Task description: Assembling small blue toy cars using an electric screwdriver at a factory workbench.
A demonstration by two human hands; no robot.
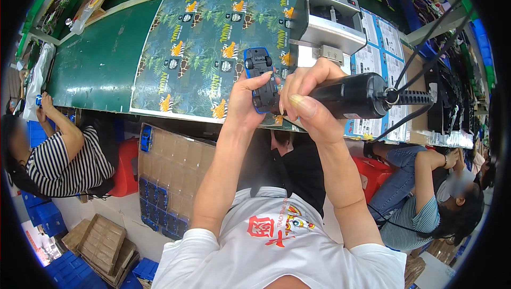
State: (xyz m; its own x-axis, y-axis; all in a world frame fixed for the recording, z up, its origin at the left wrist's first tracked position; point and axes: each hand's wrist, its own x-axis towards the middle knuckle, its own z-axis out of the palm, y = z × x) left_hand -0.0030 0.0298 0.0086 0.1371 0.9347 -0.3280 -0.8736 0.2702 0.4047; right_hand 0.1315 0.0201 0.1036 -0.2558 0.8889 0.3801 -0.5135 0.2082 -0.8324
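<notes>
Head view, looking down on two bare hands at work above the near edge of a bench (101, 60). The central object, a toy car (260, 84) with blue edging, lies between the hands, its black underside and wheels facing up. The left hand (245, 101) grasps it from the left, with the thumb across the underside. The right hand (316, 97), just beside the car's other flank, is wrapped around the front of a black cylindrical power tool (356, 96). The tool's nose points toward the car; the fingers hide whether the two touch. From its rear, to the right of the right hand, a black cable (402, 121) leads away.

Beyond the left hand, a sheet printed with animals and leaves (181, 78) covers part of the green surface. Beyond the right hand stands a boxy metal device (332, 22), with a white-and-blue printed sheet (391, 36) to its right. Below and left of the left hand, beside the forearm, a compartmented tray (178, 156) holds several blue-edged pieces (157, 196). Farther left sits a person in a striped top (69, 158); well to the right of the right hand, another person in jeans (399, 177) is seated.
</notes>
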